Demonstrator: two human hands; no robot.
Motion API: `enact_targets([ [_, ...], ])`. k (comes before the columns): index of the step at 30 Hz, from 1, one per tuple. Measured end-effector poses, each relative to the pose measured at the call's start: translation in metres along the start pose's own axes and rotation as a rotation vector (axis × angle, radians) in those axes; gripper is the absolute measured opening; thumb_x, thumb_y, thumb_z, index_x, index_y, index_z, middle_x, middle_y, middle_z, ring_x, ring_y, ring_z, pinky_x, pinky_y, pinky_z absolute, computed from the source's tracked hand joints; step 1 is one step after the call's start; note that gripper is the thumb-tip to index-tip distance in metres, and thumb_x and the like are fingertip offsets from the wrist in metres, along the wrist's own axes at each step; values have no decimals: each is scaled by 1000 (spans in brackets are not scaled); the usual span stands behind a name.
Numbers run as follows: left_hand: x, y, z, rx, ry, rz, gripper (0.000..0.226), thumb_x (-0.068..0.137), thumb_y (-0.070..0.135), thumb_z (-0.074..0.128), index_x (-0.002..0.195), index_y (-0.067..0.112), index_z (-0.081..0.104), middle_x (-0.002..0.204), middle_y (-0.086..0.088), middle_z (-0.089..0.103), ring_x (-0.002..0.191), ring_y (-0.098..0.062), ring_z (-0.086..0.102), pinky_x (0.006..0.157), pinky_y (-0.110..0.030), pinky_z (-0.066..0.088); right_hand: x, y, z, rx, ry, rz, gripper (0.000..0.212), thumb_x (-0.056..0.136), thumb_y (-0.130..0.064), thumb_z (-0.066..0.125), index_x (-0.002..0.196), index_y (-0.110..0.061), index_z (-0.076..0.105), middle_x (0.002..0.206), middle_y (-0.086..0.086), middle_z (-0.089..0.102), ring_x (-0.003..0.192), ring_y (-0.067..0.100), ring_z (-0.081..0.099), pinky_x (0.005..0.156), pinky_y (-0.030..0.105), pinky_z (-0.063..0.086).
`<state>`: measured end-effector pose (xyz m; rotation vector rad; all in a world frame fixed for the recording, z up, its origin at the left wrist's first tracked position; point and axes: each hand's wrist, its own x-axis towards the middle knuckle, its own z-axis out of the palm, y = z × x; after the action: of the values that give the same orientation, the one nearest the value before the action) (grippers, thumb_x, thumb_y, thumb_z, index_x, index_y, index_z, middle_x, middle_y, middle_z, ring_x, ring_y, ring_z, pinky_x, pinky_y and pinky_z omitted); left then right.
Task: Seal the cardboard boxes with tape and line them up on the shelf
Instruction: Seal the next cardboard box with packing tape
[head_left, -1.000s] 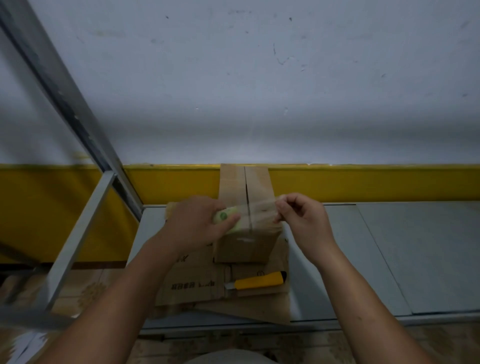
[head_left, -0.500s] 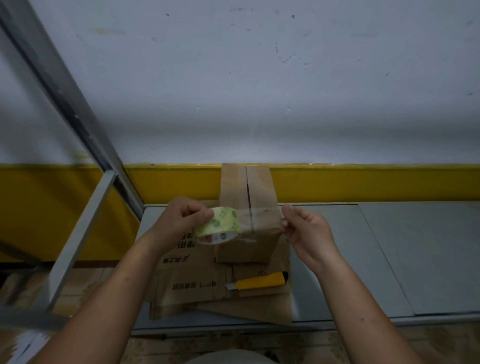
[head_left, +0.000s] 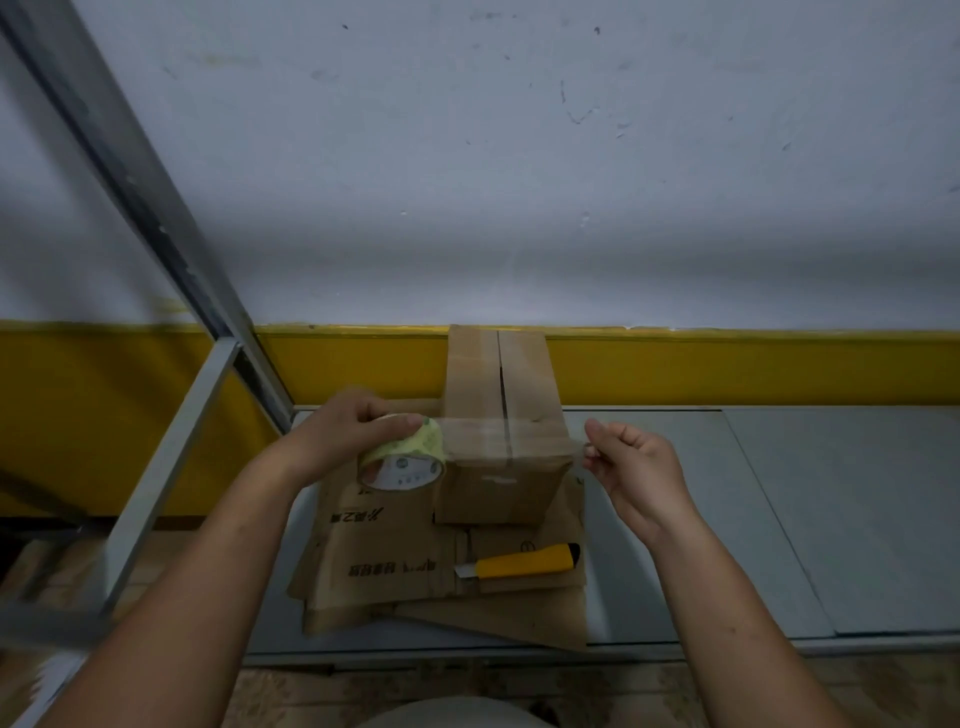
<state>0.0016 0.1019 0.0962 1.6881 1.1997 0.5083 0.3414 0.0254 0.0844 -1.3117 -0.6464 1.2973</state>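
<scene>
Tape roll (head_left: 402, 462) in L hand (head_left: 343, 431), fingers curled round it, just left of cardboard box (head_left: 501, 395). Clear strip (head_left: 519, 441) stretched across box top to R hand (head_left: 631, 462), thumb + forefinger pinching its end. Box on flattened cartons (head_left: 389, 551) on shelf (head_left: 779, 493), utility knife (head_left: 524, 564) near.

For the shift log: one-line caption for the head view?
Left hand holds the pale green tape roll while right hand pinches the clear strip stretched across the brown cardboard box.

head view, down onto the shelf (head_left: 857, 519)
</scene>
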Motion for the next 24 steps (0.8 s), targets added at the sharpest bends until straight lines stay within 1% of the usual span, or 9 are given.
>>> enact_targets([
  [2, 0, -10, 4, -30, 39, -30, 91, 74, 80, 76, 70, -10, 59, 62, -22, 52, 53, -29, 51, 57, -40, 33, 1, 2, -3, -16, -12, 11, 16, 96, -9, 68, 80, -5, 69, 66, 5, 67, 65, 14, 63, 69, 26, 56],
  [3, 0, -11, 4, 22, 41, -47, 92, 72, 81, 77, 69, -9, 59, 60, -22, 51, 50, -31, 48, 54, -38, 33, 1, 3, -4, -32, -15, 16, 15, 96, -9, 69, 81, -5, 70, 68, 6, 67, 65, 15, 63, 70, 27, 57],
  [4, 0, -11, 4, 114, 41, -73, 86, 73, 81, 77, 64, -3, 59, 57, -20, 49, 46, -31, 44, 51, -34, 32, 2, 5, -5, -47, -16, 22, 15, 96, -9, 69, 82, -4, 70, 69, 7, 67, 66, 16, 63, 71, 28, 57],
  [6, 1, -8, 3, 312, 61, -146, 73, 73, 80, 77, 56, 13, 51, 51, -5, 38, 44, -23, 35, 49, -33, 25, 4, 7, -9, -62, -10, 34, 14, 95, -9, 69, 83, -3, 71, 70, 8, 68, 67, 16, 63, 72, 29, 57],
  [9, 10, -1, 5, 410, 81, -164, 73, 67, 86, 73, 56, 19, 44, 53, 1, 32, 47, -18, 30, 55, -39, 22, 9, 11, -15, -45, 41, 61, 15, 95, -9, 70, 81, -2, 70, 69, 10, 64, 66, 17, 62, 69, 26, 58],
  [12, 22, -1, 4, 377, 15, -179, 75, 63, 89, 73, 56, 19, 46, 53, 0, 34, 47, -19, 31, 51, -36, 22, 15, 14, -19, -17, 66, 103, 14, 95, -7, 70, 82, 0, 69, 69, 10, 62, 62, 15, 60, 64, 20, 59],
  [15, 27, -5, 1, 304, -51, -203, 70, 68, 79, 81, 57, 19, 48, 54, -2, 35, 45, -18, 29, 48, -32, 21, 18, 21, -22, -8, 67, 139, 11, 95, -6, 70, 87, 2, 70, 69, 9, 65, 62, 13, 61, 66, 21, 61],
  [19, 31, -13, 3, 294, -57, -225, 69, 69, 74, 84, 59, 16, 47, 58, -6, 35, 48, -20, 30, 48, -32, 22, 22, 30, -26, -16, 54, 173, 11, 94, -8, 71, 89, 2, 72, 68, 8, 67, 65, 15, 62, 74, 27, 61],
  [24, 33, -19, 5, 279, -69, -243, 68, 70, 72, 85, 56, 20, 43, 57, -5, 34, 50, -20, 31, 51, -32, 24, 27, 39, -29, -5, 61, 209, 11, 94, -8, 71, 90, 2, 71, 69, 10, 66, 66, 15, 63, 68, 24, 61],
])
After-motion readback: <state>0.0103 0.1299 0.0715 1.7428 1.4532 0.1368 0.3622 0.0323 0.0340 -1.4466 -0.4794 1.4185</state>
